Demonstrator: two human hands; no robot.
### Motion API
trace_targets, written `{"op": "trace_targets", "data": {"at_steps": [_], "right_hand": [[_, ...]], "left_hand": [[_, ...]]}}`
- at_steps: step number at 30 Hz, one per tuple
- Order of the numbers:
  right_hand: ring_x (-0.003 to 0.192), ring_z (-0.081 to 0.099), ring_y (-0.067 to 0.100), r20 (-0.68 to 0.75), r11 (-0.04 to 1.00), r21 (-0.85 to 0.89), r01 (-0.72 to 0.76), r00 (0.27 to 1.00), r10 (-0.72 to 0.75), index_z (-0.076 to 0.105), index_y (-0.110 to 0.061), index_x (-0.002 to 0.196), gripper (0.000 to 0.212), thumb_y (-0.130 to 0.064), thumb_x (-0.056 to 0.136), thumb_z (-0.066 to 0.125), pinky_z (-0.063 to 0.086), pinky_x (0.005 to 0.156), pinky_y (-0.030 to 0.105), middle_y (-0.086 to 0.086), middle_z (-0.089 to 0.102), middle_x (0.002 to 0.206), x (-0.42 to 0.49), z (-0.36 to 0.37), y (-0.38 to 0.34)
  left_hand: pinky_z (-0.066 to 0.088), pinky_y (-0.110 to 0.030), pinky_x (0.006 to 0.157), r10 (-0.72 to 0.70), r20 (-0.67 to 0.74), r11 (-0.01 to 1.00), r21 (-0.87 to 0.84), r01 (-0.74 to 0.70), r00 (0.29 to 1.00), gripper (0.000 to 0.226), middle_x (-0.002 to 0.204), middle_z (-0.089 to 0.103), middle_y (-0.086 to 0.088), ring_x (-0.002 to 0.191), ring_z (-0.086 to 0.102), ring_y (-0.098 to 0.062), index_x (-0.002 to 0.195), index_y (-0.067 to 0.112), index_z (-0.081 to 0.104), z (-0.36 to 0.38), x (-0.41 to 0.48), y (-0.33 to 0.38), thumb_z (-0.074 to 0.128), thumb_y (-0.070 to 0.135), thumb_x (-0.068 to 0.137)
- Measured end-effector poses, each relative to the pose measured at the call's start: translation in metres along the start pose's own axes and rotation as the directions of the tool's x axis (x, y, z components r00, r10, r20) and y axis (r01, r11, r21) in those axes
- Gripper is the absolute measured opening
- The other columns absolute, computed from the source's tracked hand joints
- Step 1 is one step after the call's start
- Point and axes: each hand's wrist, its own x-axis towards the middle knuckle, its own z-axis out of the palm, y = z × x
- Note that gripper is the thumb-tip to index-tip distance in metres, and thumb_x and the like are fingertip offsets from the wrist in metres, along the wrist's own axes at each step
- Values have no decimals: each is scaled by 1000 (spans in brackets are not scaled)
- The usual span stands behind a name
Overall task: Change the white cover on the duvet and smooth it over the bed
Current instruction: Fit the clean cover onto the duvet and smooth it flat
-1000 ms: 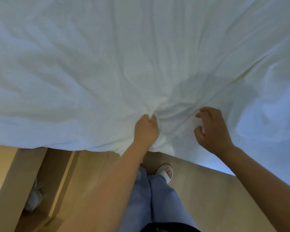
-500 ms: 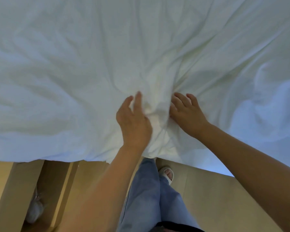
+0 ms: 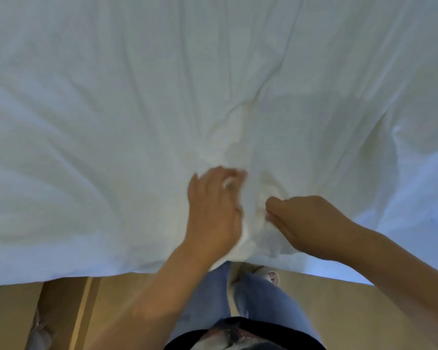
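- Since I stand right against the bed's near edge, closest at 6 o'clock are my jeans (image 3: 208, 299) and one slipper (image 3: 271, 275) on the wooden floor (image 3: 339, 311).
- My forearms rise from 7 and 4 o'clock and converge on the hem just below the middle of the view.
- My left hand (image 3: 213, 213) is smeared by motion. Its fingers (image 3: 234, 174) look curled round a tuft of cloth, with the thumb side toward 9 o'clock.
- My right hand (image 3: 309, 223), just beside it toward 3 o'clock, sits knuckles-up. Its fingers (image 3: 276, 203) are tucked tightly into the same bunched fold, pinching it.
- The white cover (image 3: 137, 109) hangs over the near edge and spreads away to 12 o'clock, hiding the bed entirely.
- Creases fan from the gathered spot toward 10, 12 and 2 o'clock.
- I judge the cloth soft, light and limp, so it will bunch rather than slide as one sheet.
- A full fistful at the hem, with my hands set wider apart, should grip it best.
- Whether the duvet fills it here I cannot tell.
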Motion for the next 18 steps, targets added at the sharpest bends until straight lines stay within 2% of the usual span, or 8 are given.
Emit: {"op": "trace_targets", "data": {"at_steps": [3,5,7,9,12,14,16,18], "right_hand": [[69,43,14,-81,984,177,14,997,0,45,-21,87,11,-25,97,42,25,62,24,-10,46,75,-28,-8,4],[62,54,20,-130,991,95,93,988,-80,59,-11,81,5,-9,78,63,30,56,23,2,59,72,-35,-3,4],[49,47,16,-190,982,121,147,974,-123,57,-10,63,24,-9,56,80,30,48,19,3,56,58,-39,4,4],[48,45,16,-309,956,97,278,921,-236,53,-12,57,35,-11,47,86,36,46,21,1,52,55,-43,12,10],[50,43,15,-393,931,169,323,889,-237,49,-14,65,34,-10,60,82,32,53,22,-2,50,58,-53,8,19],[57,43,12,-255,944,247,219,954,-155,37,-19,79,25,-19,90,60,36,56,21,-8,43,64,-66,1,30],[58,43,10,-97,942,279,186,982,-165,27,-22,78,25,-30,100,38,35,55,21,-9,38,64,-92,-6,53],[55,40,6,13,931,331,155,986,-169,28,-25,71,31,-38,98,34,33,53,20,-7,40,61,-128,-16,84]], "left_hand": [[28,-48,104,81,91,996,-57,-76,993,47,108,64,-8,107,50,-21,109,7,66,11,-15,48,51,29,70],[27,-54,106,-4,221,997,79,-14,975,57,107,65,-6,105,59,-22,112,5,65,24,-23,66,65,33,62],[22,-59,103,-85,282,986,159,41,956,58,108,67,-7,104,63,-25,112,3,66,32,-26,70,67,31,61],[18,-60,102,-148,276,977,192,96,950,56,113,66,-10,110,62,-28,112,3,66,33,-31,74,53,36,69],[19,-60,100,-226,205,959,220,180,952,58,118,64,-16,115,58,-35,114,0,65,36,-41,95,42,38,76],[24,-59,100,-251,135,950,226,216,959,50,109,67,-16,105,63,-34,105,0,68,40,-50,118,39,33,81],[38,-49,103,-305,185,952,97,291,934,52,91,68,-14,87,66,-31,93,1,69,47,-56,152,29,34,87],[43,-35,77,-288,321,944,-64,324,902,61,81,61,-12,77,58,-30,87,2,61,59,-58,193,15,43,87]]}}
